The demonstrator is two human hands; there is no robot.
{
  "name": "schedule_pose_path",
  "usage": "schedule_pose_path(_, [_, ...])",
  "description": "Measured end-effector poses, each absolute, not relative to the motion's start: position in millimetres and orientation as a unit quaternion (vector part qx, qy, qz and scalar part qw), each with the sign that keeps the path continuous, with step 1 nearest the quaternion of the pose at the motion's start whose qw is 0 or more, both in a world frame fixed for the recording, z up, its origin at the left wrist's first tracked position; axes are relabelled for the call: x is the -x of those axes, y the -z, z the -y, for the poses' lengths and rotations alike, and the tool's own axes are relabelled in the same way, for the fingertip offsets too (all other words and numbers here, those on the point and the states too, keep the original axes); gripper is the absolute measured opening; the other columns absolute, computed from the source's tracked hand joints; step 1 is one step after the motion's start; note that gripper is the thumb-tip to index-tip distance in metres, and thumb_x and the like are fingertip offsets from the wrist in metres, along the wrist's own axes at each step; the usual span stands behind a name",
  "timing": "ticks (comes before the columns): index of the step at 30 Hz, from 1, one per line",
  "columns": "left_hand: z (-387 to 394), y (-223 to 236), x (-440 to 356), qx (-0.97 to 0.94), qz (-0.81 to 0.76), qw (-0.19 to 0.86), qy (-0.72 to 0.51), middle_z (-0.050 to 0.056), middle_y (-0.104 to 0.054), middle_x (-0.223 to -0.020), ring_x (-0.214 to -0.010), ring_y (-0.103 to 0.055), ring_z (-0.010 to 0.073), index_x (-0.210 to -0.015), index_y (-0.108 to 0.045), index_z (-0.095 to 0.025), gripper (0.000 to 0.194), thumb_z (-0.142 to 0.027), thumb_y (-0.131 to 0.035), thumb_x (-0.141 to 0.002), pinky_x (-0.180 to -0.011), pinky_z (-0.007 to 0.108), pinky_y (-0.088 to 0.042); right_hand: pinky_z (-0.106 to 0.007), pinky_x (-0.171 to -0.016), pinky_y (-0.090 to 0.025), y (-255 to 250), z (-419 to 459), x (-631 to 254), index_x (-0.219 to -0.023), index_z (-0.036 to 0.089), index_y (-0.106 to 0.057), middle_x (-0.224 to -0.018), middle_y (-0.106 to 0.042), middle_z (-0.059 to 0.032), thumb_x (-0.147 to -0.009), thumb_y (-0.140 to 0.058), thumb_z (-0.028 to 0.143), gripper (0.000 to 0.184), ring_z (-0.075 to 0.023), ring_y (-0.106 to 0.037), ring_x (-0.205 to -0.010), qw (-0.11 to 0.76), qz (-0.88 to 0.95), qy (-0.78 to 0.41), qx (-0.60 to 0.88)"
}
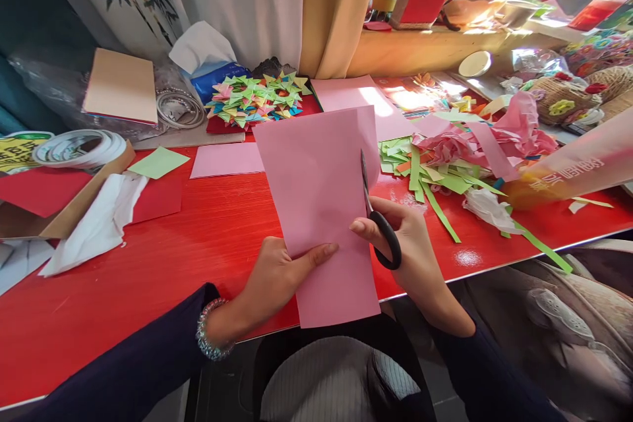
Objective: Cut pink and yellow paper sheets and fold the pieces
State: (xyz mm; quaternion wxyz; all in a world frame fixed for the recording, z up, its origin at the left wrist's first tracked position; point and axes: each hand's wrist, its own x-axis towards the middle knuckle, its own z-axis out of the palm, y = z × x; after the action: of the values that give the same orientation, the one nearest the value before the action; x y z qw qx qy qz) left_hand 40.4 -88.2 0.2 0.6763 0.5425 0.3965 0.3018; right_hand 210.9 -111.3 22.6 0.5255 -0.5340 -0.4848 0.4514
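Note:
A pink sheet of paper [316, 184] is held up over the front of the red table. My left hand [279, 273] grips its lower left side, thumb flat on the front and fingers hidden behind. In my right hand [413, 250] is a pair of scissors [388, 241] with black handles, thumb and fingers in the loops. The visible blade lies over the paper near its right edge, pointing up. Along that edge the paper is cut, and the strip to the right of the blade curls slightly away.
On the red table [217, 211] lie another pink sheet [227, 159], a green square [159, 163] and folded paper stars [257, 99]. Green strips [445, 181] and crumpled pink paper [514, 132] heap at right, beside a plastic bag [583, 158]. Tape rolls [79, 147] sit in a box at left.

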Motion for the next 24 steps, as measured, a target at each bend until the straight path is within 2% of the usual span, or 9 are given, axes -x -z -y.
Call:
schedule_pose_path(5, [89, -1, -41, -0.535, -0.395, 0.688, -0.289, 0.003, -0.069, -0.083, -0.081, -0.064, 0.0188, -0.082, -0.072, -0.019, 0.021, -0.039, -0.067, -0.077, -0.070, 0.030, -0.055, -0.021, -0.054, -0.041, -24, 109, -210, -0.073, 0.020, -0.063, -0.064, -0.054, 0.0033, -0.066, -0.077, 0.040, 0.025, -0.0108, -0.048, -0.061, 0.534, 0.498, -0.446, 0.517])
schedule_pose_path(9, [90, -2, -42, -0.533, -0.406, 0.687, -0.282, 0.003, -0.069, -0.082, -0.082, -0.064, 0.0201, -0.081, -0.071, -0.019, 0.023, -0.040, -0.068, -0.077, -0.071, 0.032, -0.055, -0.020, -0.047, -0.036, -27, 109, -211, -0.063, 0.018, -0.058, -0.057, -0.048, 0.0046, -0.065, -0.077, 0.040, 0.029, -0.0087, -0.042, -0.054, 0.530, 0.497, -0.430, 0.536])
schedule_pose_path(13, [90, 0, -42, -0.543, -0.406, 0.682, -0.273, 0.003, -0.068, -0.077, -0.090, -0.064, 0.0236, -0.073, -0.070, -0.018, 0.025, -0.042, -0.067, -0.077, -0.075, 0.033, -0.055, -0.021, -0.049, -0.036, -32, 110, -211, -0.074, 0.018, -0.064, -0.059, -0.050, 0.0042, -0.065, -0.076, 0.046, 0.031, -0.0094, -0.042, -0.054, 0.528, 0.509, -0.415, 0.539])
schedule_pose_path(18, [90, 1, -42, -0.544, -0.417, 0.674, -0.277, 0.003, -0.070, -0.080, -0.092, -0.065, 0.0240, -0.075, -0.070, -0.017, 0.025, -0.042, -0.068, -0.076, -0.074, 0.033, -0.055, -0.021, -0.043, -0.024, -35, 108, -206, -0.056, 0.017, -0.051, -0.052, -0.031, 0.0068, -0.065, -0.076, 0.044, 0.038, -0.0064, -0.027, -0.047, 0.541, 0.503, -0.383, 0.555])
schedule_pose_path(22, [90, 1, -42, -0.540, -0.411, 0.680, -0.276, 0.004, -0.072, -0.089, -0.092, -0.065, 0.0232, -0.080, -0.071, -0.018, 0.024, -0.042, -0.068, -0.076, -0.074, 0.032, -0.056, -0.022, -0.044, -0.028, -38, 106, -205, -0.069, 0.017, -0.060, -0.054, -0.038, 0.0055, -0.067, -0.072, 0.051, 0.035, -0.0076, -0.033, -0.048, 0.536, 0.513, -0.375, 0.557])
schedule_pose_path(24, [90, 1, -42, -0.543, -0.418, 0.675, -0.274, 0.004, -0.072, -0.095, -0.092, -0.065, 0.0233, -0.080, -0.071, -0.018, 0.025, -0.042, -0.068, -0.076, -0.075, 0.032, -0.056, -0.022, -0.044, -0.031, -40, 106, -205, -0.064, 0.018, -0.058, -0.054, -0.040, 0.0050, -0.067, -0.072, 0.052, 0.037, -0.0079, -0.035, -0.048, 0.534, 0.514, -0.370, 0.560])
